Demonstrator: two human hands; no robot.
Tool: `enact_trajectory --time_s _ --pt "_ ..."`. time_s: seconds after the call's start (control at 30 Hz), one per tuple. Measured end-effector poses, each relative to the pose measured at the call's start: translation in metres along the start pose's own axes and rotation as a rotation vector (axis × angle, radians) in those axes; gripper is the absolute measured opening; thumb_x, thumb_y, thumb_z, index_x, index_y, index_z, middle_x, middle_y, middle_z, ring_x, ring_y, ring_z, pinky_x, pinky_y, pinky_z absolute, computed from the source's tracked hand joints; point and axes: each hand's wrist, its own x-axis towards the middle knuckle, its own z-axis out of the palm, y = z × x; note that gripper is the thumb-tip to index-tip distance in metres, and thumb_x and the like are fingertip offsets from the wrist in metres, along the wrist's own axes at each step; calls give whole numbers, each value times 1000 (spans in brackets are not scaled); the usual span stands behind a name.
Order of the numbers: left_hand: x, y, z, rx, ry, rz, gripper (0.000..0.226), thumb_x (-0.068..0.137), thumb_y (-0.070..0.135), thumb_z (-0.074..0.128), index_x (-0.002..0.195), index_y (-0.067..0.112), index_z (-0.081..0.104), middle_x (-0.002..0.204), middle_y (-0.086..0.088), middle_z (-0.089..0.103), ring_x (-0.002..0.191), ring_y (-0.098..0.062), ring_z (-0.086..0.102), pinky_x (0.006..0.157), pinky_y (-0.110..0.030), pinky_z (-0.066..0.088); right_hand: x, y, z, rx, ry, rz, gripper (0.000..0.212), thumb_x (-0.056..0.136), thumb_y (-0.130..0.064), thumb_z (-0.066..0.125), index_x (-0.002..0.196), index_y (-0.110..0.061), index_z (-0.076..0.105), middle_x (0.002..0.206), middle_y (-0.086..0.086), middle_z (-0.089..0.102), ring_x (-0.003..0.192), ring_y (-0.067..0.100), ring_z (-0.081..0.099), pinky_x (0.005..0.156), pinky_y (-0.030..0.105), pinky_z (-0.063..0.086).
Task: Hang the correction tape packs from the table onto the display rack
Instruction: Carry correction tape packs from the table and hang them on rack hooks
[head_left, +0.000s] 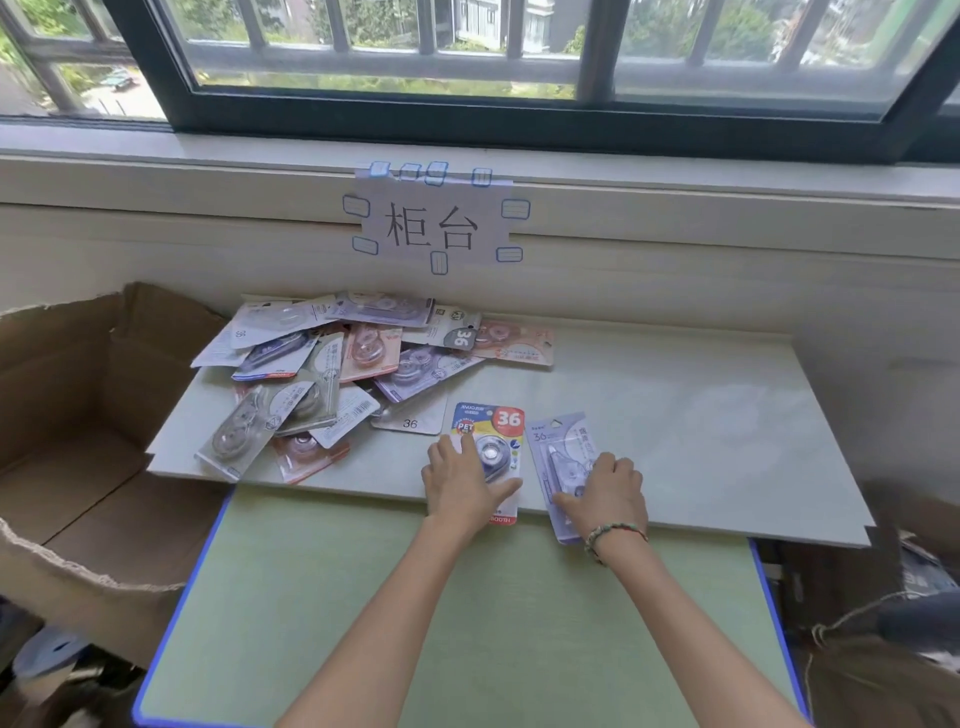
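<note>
Head view looks down on a pale board (675, 415) laid across a green tabletop (467, 623) under a window. The left hand (460, 480) rests on a blue pack (491, 447) marked 36 — its fingers (447, 452) lie spread over the pack's lower half, thumb stretched along its right edge. The right hand (608, 493) sits on a lilac pack (558, 452) just beside the blue one; the fingers curl down onto the blister, and I cannot tell whether they pinch it or only press. Both packs lie flat at the board's near edge, their bottoms hanging slightly over it. Behind them, toward the wall, a loose pile of packs (332, 374) sprawls — pink, grey and lilac, overlapping. A paper sign (431, 223) is taped to the wall above. An open cardboard box (78, 415) stands at the left.
</note>
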Motion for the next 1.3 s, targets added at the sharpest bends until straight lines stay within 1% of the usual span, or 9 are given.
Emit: enact_trajectory --time_s 0.1,0.2,0.3,0.47,0.73,0.83,1.07,1.17,1.3 --pt "-3 7 0 33 -4 -35 105 73 66 67 149 13 19 144 -14 30 133 -29 28 105 -38 31 4 -6 -1 -35 -42 -2 88 73 -59 70 135 -9 32 133 10 39 123 28 37 95 33 39" --pt "-5 12 1 4 -13 -61 117 69 59 75 152 13 7 145 -14 29 134 -29 27 106 -37 31 2 -8 1 -95 -35 -21 88 71 -56 73 135 -10 33 133 9 38 123 27 37 95 32 39" --pt "-11 12 1 -28 -33 -80 121 68 53 79 152 10 4 146 -12 27 135 -28 26 106 -39 32 -5 0 3 -116 -28 -33 90 73 -53 73 137 -9 29 134 9 36 123 26 37 95 32 38" --pt "-23 14 0 22 -90 -142 125 67 48 82 152 7 -1 149 -11 20 136 -27 23 107 -42 31 -20 8 5 -142 -56 -7 111 72 -50 75 148 -4 8 142 10 27 130 25 32 101 33 36" --pt "-27 24 0 -37 -42 -193 132 65 49 83 150 -1 -4 152 -15 18 139 -30 22 112 -39 26 -20 0 1 -123 -44 15 113 76 -37 74 147 1 -4 144 12 25 130 26 31 102 33 35" --pt "-33 21 4 -126 1 -199 130 66 46 82 150 -1 -6 154 -14 17 141 -30 20 114 -41 23 -24 6 2 -57 -22 -5 114 76 -36 74 147 2 -6 146 13 22 132 27 29 106 34 33" --pt "-46 18 -13 -355 146 -139 128 62 41 83 151 9 -3 144 -7 15 131 -32 27 102 -46 40 -29 13 -25 270 64 -21 113 71 -28 78 148 -4 -1 143 14 17 129 33 27 103 39 34" --pt "-50 18 -29 -350 174 -85 128 61 43 83 151 14 -3 141 -9 17 133 -30 25 102 -47 36 -36 9 -41 334 145 -39 114 68 -23 80 149 -5 1 142 14 17 127 33 28 105 37 31" --pt "-56 21 -56 -389 161 17 129 65 44 82 152 17 -9 150 -14 23 140 -29 22 109 -46 27 -58 9 -63 371 240 -7 115 70 -24 80 150 -8 -2 141 15 20 127 34 31 105 36 31"
